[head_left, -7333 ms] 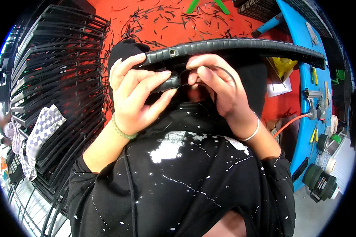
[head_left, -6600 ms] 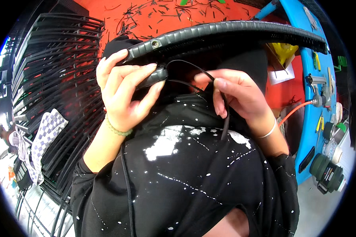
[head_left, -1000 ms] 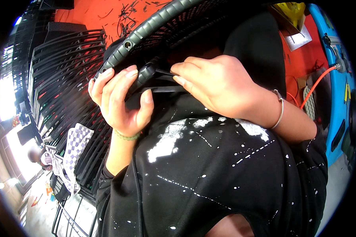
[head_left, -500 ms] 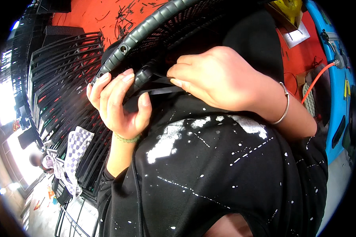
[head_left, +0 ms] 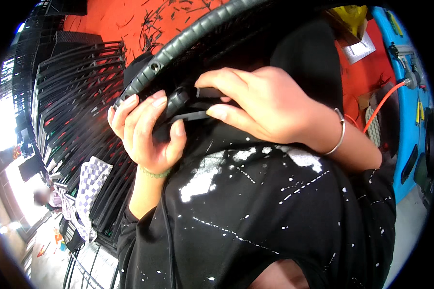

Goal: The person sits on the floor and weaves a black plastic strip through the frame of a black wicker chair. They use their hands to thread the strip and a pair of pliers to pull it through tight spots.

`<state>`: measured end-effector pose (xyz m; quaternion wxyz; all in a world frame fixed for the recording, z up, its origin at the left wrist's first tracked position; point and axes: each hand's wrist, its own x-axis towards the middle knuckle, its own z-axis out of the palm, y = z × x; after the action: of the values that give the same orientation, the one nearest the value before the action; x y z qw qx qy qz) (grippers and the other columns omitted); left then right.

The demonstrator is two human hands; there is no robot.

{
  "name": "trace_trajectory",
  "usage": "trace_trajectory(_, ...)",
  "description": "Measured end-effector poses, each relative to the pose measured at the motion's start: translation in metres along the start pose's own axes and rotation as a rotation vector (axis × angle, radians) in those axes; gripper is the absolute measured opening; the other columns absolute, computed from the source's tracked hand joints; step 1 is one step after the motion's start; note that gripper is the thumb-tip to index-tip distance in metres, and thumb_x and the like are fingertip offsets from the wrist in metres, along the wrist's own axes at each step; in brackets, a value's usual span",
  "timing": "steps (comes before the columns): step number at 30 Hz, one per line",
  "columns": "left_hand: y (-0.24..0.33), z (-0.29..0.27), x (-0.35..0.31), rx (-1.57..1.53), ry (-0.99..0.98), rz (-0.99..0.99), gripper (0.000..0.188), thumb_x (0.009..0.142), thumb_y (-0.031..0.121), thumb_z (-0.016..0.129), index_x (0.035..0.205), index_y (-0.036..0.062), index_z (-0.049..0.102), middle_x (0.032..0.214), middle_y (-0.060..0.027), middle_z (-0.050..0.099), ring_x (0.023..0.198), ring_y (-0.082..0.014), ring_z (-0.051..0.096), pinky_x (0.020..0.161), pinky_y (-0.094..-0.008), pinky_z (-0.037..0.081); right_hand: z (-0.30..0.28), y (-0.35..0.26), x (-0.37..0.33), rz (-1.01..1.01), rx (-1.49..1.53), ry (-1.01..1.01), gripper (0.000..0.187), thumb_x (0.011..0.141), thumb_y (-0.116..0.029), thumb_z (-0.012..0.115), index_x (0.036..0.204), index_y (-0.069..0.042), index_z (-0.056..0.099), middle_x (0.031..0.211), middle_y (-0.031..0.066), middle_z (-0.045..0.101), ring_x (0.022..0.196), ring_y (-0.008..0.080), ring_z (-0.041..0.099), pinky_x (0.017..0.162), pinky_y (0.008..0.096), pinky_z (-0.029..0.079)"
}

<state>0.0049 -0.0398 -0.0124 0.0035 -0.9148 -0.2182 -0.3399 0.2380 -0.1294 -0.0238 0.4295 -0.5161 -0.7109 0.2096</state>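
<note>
Black ribbed tube point(head_left: 188, 41) runs diagonally, lower left to upper right, held against chest; open end faces lower left near small hole. Left hand point(head_left: 147, 130) cupped under tube, fingers curled round it and round black strap point(head_left: 190, 115). Right hand point(head_left: 270, 108) closed, thumb and fingers pinching strap end. Strap lies roughly level, just below tube. Stacked black frames point(head_left: 67, 106) at left; checked cloth point(head_left: 89, 185) hangs there.

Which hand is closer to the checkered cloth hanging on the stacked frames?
Left. The left hand grips the dark strap end just above and right of the checkered cloth; the right hand is further right, across the wrapped rim.
</note>
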Motion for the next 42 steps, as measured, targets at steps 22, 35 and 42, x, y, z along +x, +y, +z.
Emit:
trace_trajectory(22, -0.004, 0.007, -0.004, 0.036, 0.03, 0.074, 0.042, 0.09, 0.032, 0.07, 0.12, 0.0027, 0.066, 0.117, -0.0087, 0.07, 0.123, -0.0311, 0.055, 0.115, -0.0502, 0.028, -0.037, -0.008, -0.02, 0.041, 0.464, 0.19, 0.029, 0.101, -0.025, 0.061, 0.082, -0.003, 0.062, 0.07, 0.0071, 0.061, 0.055, 0.0216, 0.058, 0.054, 0.0347, 0.046)
trace_trajectory(35, -0.013, 0.009, 0.002, 0.089, 0.063, 0.092, 0.039, 0.09, 0.031, 0.068, 0.118, 0.0034, 0.068, 0.114, -0.008, 0.069, 0.12, -0.0296, 0.056, 0.114, -0.0497, 0.031, -0.037, -0.002, -0.024, 0.007, 1.139, -0.059, 0.038, 0.109, -0.027, 0.045, 0.134, 0.0, 0.058, 0.117, 0.0087, 0.066, 0.109, 0.0162, 0.063, 0.097, 0.0342, 0.049)
trace_trajectory(42, -0.014, 0.011, 0.001, 0.084, 0.077, 0.092, 0.036, 0.089, 0.027, 0.068, 0.116, 0.0029, 0.068, 0.112, -0.0082, 0.07, 0.119, -0.0304, 0.057, 0.114, -0.0497, 0.031, -0.036, -0.003, -0.024, 0.129, 1.052, -0.05, 0.02, 0.1, -0.008, 0.062, 0.116, 0.003, 0.068, 0.098, 0.0079, 0.068, 0.09, 0.0151, 0.067, 0.079, 0.0287, 0.056)
